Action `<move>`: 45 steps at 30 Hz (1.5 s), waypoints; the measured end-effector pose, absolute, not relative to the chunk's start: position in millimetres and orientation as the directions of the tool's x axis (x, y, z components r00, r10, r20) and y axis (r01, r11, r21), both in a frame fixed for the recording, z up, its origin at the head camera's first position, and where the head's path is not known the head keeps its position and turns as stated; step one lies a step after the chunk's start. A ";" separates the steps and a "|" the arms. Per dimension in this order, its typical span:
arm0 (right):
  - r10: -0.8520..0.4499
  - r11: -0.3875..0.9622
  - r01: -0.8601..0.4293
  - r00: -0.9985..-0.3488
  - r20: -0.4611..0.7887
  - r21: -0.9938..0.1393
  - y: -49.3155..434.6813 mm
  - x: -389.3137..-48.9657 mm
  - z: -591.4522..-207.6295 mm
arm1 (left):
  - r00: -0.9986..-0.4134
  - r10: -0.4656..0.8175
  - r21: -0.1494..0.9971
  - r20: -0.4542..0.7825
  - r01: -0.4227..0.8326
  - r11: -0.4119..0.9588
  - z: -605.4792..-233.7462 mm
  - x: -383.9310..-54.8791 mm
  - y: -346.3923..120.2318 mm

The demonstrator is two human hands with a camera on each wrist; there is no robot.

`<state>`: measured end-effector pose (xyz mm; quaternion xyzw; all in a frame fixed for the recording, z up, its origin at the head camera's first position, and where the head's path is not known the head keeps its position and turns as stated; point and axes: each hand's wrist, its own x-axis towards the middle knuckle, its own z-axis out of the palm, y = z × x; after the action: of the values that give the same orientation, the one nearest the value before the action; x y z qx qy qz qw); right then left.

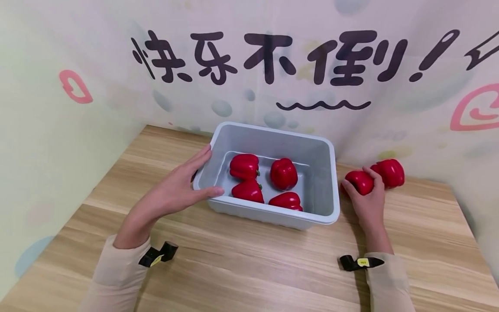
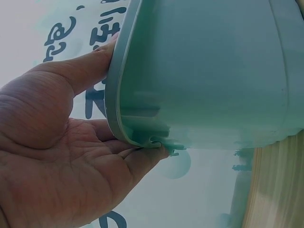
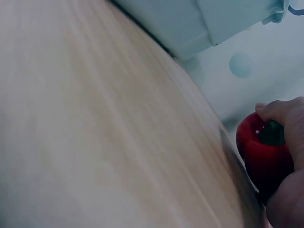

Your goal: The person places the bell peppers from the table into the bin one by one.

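Note:
A pale blue-grey plastic bin [image 1: 269, 213] stands on the table with several red bell peppers [image 1: 283, 173] lying in it. My left hand [image 1: 175, 188] grips the bin's left end, its thumb on the front rim and its fingers at the side. In the left wrist view, fingertips curl under the rim [image 2: 114, 90]. Right of the bin, my right hand [image 1: 368, 201] holds a red bell pepper [image 1: 359, 182] between thumb and fingers. In the right wrist view, that pepper's green stem [image 3: 272, 133] shows, while the hand covers part of it. Another bell pepper [image 1: 393, 173] lies just behind this hand.
The wooden table [image 1: 234, 268] reaches back to a printed cloth [image 1: 249, 95] with large black characters, close behind the bin and the peppers. Each sleeved wrist carries a small black camera, the left camera [image 1: 168, 251] and the right camera [image 1: 347, 262].

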<state>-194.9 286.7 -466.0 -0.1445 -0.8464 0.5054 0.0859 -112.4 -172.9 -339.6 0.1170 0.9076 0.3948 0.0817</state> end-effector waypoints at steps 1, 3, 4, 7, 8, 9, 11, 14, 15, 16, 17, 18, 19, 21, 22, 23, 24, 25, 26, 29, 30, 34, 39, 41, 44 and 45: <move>0.336 0.442 0.162 -0.942 -0.004 -0.882 287.1 -193.7 -465.5 | -0.959 0.278 0.735 -0.058 0.147 0.662 -339.3 -112.6 -172.4; 0.342 0.438 0.165 -0.940 -0.007 -0.884 287.3 -190.9 -464.3 | -0.959 0.277 0.732 -0.062 0.145 0.666 -338.5 -112.6 -171.9; 0.344 0.436 0.166 -0.939 -0.007 -0.884 287.2 -189.2 -463.7 | -0.959 0.277 0.731 -0.065 0.143 0.667 -338.2 -112.6 -171.8; 0.350 0.436 0.167 -0.937 -0.004 -0.884 286.5 -183.7 -461.5 | -0.958 0.277 0.730 -0.069 0.141 0.669 -337.0 -112.3 -171.3; 0.352 0.437 0.165 -0.936 -0.001 -0.884 286.3 -181.8 -460.3 | -0.958 0.279 0.731 -0.069 0.142 0.668 -336.8 -112.3 -171.1; 0.354 0.436 0.162 -0.935 0.003 -0.885 286.3 -179.9 -459.1 | -0.957 0.281 0.732 -0.069 0.143 0.667 -336.6 -112.5 -170.7; 0.355 0.442 0.159 -0.935 0.009 -0.883 286.2 -176.4 -456.6 | -0.957 0.283 0.736 -0.069 0.143 0.662 -336.7 -112.8 -170.3; 0.349 0.453 0.156 -0.937 0.014 -0.878 286.2 -171.8 -453.5 | -0.957 0.280 0.734 -0.074 0.138 0.665 -337.1 -112.5 -170.8; 0.348 0.456 0.153 -0.937 0.017 -0.877 286.3 -170.5 -452.7 | -0.958 0.278 0.732 -0.075 0.137 0.667 -337.3 -112.4 -171.1; 0.345 0.460 0.149 -0.938 0.022 -0.875 286.3 -169.5 -451.7 | -0.958 0.277 0.734 -0.074 0.136 0.666 -337.5 -112.3 -171.6; 0.342 0.461 0.144 -0.939 0.026 -0.876 286.4 -168.5 -450.6 | -0.958 0.276 0.733 -0.074 0.135 0.667 -337.4 -112.0 -171.9; 0.339 0.460 0.136 -0.940 0.032 -0.877 286.3 -167.6 -449.5 | -0.959 0.274 0.732 -0.073 0.135 0.668 -337.4 -112.0 -172.2; 0.337 0.459 0.128 -0.941 0.039 -0.879 286.1 -166.1 -447.9 | -0.959 0.275 0.732 -0.072 0.137 0.667 -337.2 -112.2 -172.3; 0.335 0.460 0.118 -0.941 0.049 -0.880 285.6 -162.6 -444.9 | -0.958 0.279 0.734 -0.068 0.141 0.664 -337.0 -112.6 -172.3; 0.334 0.462 0.116 -0.941 0.052 -0.879 285.2 -160.8 -443.6 | -0.958 0.280 0.735 -0.067 0.143 0.663 -336.8 -112.8 -172.1; 0.333 0.466 0.116 -0.941 0.053 -0.877 284.6 -158.8 -442.1 | -0.957 0.282 0.732 -0.066 0.145 0.666 -336.7 -112.9 -171.9; 0.332 0.470 0.116 -0.942 0.053 -0.875 283.9 -156.5 -440.9 | -0.957 0.282 0.730 -0.069 0.145 0.667 -336.5 -112.9 -171.8; 0.330 0.474 0.117 -0.942 0.054 -0.873 283.1 -153.7 -439.6 | -0.957 0.282 0.728 -0.071 0.143 0.671 -336.3 -112.7 -171.8; 0.328 0.479 0.118 -0.943 0.053 -0.870 282.3 -151.3 -438.6 | -0.957 0.281 0.726 -0.074 0.141 0.673 -336.1 -112.5 -171.8; 0.318 0.490 0.111 -0.946 0.059 -0.865 280.2 -143.8 -435.4 | -0.956 0.282 0.721 -0.078 0.141 0.679 -335.4 -112.2 -171.3; 0.313 0.493 0.107 -0.948 0.061 -0.864 279.7 -141.1 -434.3 | -0.956 0.283 0.722 -0.079 0.141 0.677 -335.1 -112.2 -171.1; 0.281 0.498 0.099 -0.958 0.053 -0.861 276.0 -132.1 -430.6 | -0.954 0.289 0.724 -0.085 0.140 0.675 -335.1 -111.8 -171.5; 0.256 0.503 0.064 -0.964 0.078 -0.862 271.1 -121.0 -418.0 | -0.952 0.294 0.727 -0.080 0.146 0.671 -335.5 -112.0 -172.0; 0.252 0.506 0.046 -0.963 0.096 -0.861 268.9 -115.9 -411.2 | -0.952 0.295 0.725 -0.076 0.150 0.672 -335.9 -112.1 -172.2; 0.243 0.509 0.021 -0.962 0.121 -0.860 266.9 -109.2 -401.3 | -0.952 0.296 0.727 -0.074 0.152 0.670 -336.1 -112.6 -172.3; 0.239 0.511 0.012 -0.962 0.129 -0.859 266.8 -107.2 -398.4 | -0.953 0.296 0.727 -0.072 0.153 0.669 -336.0 -112.9 -172.3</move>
<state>-107.2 266.8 -398.4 -0.0730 -0.8614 0.4891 0.1161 -112.9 -172.3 -336.0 0.1236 0.9090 0.3873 0.0920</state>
